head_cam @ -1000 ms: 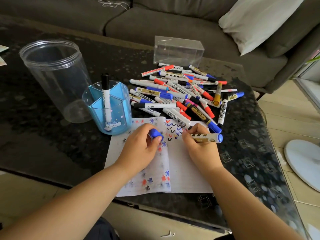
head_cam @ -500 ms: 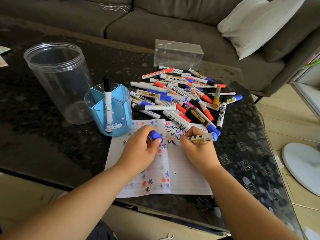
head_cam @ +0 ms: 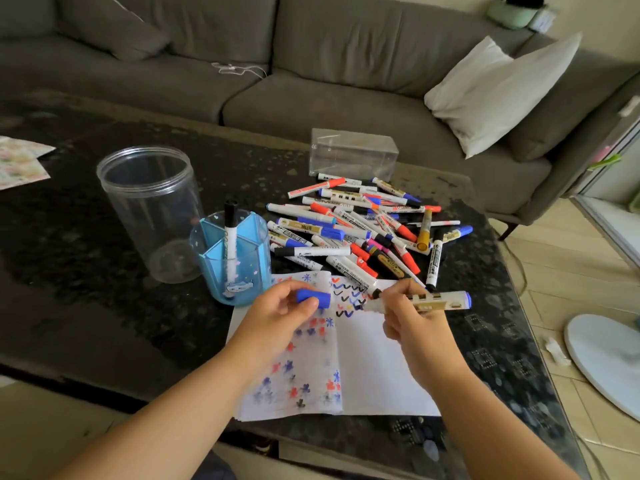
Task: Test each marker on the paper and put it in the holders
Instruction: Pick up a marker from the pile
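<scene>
My right hand [head_cam: 414,318] grips a blue marker [head_cam: 440,301] with a white and gold barrel, its tip down at the blue, black and red squiggles on the white paper [head_cam: 377,372]. My left hand [head_cam: 277,313] pinches the marker's blue cap [head_cam: 313,296] above the paper's left page. A pile of markers [head_cam: 360,226] lies behind the paper. The blue divided holder [head_cam: 251,271] stands left of the paper with one black-capped marker [head_cam: 230,244] upright in it. A clear round jar [head_cam: 152,209] stands further left.
A clear plastic box [head_cam: 353,154] sits behind the pile on the dark table [head_cam: 86,289]. A grey sofa [head_cam: 311,74] with a white pillow [head_cam: 498,95] lies beyond. Patterned paper [head_cam: 19,161] is at the far left, and a white fan base [head_cam: 606,362] rests on the floor.
The view has tilted up, showing more sofa. The marker's barrel has levelled out and its tip sits at the squiggles. My left hand still holds the cap.
</scene>
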The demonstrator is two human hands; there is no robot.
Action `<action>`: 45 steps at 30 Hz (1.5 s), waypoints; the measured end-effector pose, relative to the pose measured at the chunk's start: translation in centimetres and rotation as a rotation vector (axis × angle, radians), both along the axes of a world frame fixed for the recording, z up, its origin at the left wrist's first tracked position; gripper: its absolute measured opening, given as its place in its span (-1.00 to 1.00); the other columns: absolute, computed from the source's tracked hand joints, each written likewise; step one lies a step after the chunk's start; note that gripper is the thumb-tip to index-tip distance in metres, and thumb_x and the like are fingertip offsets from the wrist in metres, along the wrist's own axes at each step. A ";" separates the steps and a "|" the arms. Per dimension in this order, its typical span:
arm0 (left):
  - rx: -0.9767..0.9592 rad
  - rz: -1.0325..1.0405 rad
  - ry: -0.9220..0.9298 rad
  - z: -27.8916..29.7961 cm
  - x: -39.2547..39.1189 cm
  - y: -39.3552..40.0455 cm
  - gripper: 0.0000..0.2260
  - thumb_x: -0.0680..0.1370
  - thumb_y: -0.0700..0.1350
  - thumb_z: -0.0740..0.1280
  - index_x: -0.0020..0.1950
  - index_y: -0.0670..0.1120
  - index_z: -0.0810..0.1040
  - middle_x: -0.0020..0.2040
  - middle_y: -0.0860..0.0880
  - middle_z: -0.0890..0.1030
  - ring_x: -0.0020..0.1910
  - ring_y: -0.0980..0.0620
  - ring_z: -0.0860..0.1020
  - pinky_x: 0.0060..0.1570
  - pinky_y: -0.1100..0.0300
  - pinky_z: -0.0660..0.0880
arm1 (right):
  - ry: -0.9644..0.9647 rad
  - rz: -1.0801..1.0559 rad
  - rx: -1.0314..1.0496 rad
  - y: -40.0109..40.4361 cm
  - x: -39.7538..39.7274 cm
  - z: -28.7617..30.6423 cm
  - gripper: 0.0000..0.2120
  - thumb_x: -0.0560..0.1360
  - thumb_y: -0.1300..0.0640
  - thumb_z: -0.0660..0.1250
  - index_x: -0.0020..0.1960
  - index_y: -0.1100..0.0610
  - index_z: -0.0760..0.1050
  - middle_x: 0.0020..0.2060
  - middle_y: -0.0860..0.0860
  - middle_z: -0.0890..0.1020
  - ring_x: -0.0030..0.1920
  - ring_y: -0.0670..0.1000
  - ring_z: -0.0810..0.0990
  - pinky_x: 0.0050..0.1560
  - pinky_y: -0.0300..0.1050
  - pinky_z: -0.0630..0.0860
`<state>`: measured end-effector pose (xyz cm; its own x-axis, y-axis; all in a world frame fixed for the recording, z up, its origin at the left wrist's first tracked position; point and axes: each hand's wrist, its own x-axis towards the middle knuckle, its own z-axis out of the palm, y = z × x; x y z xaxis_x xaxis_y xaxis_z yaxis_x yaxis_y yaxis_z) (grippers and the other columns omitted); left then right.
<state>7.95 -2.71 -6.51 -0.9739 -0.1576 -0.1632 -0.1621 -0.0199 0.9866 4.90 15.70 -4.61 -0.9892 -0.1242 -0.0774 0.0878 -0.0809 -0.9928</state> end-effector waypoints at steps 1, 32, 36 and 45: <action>0.149 0.008 -0.016 0.8 0.7 0.3 -0.87 0.50 -0.23 0.34 0.00 -0.04 0.57 -0.08 -0.02 0.67 -0.15 0.17 0.61 -0.05 0.32 0.52 | 0.023 0.028 -0.034 0.0 0.6 0.8 -0.68 0.55 0.26 0.26 -0.36 0.11 0.36 -0.54 -0.06 0.25 -0.48 -0.07 0.13 -0.42 -0.15 0.11; -0.401 -0.329 0.197 10.0 10.4 2.2 -0.87 0.56 -0.02 0.24 -0.12 0.02 0.56 -0.40 0.11 0.52 -0.45 0.22 0.40 -0.32 0.26 0.38 | 0.078 -0.036 -0.125 1.5 9.0 9.4 -0.71 0.58 0.21 0.15 -0.31 0.18 0.23 -0.54 0.05 0.16 -0.54 -0.03 0.08 -0.44 -0.06 0.01; -0.456 -0.296 0.300 10.7 10.2 2.4 -0.81 0.54 0.05 0.25 -0.14 0.01 0.59 -0.41 0.07 0.47 -0.42 0.18 0.38 -0.36 0.20 0.34 | 0.038 -0.085 -0.343 0.0 9.3 9.2 -0.66 0.57 0.27 0.09 -0.32 0.08 0.07 -0.56 -0.01 0.09 -0.55 -0.06 0.00 -0.49 -0.14 0.01; -0.563 -0.216 0.191 10.2 8.3 -1.2 -0.94 0.50 -0.04 0.36 -0.15 0.02 0.60 -0.26 -0.06 0.62 -0.37 0.13 0.51 -0.30 0.24 0.45 | -0.230 0.052 -0.257 -1.7 7.0 6.8 -0.77 0.47 0.00 0.30 -0.27 0.12 0.42 -0.53 0.01 0.28 -0.50 -0.08 0.18 -0.50 -0.27 0.23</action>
<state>16.26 -3.86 3.68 -0.9971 0.0351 0.0673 0.0757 0.5238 0.8485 11.89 13.96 2.15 -0.9415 -0.2180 -0.2570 0.3172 -0.3157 -0.8943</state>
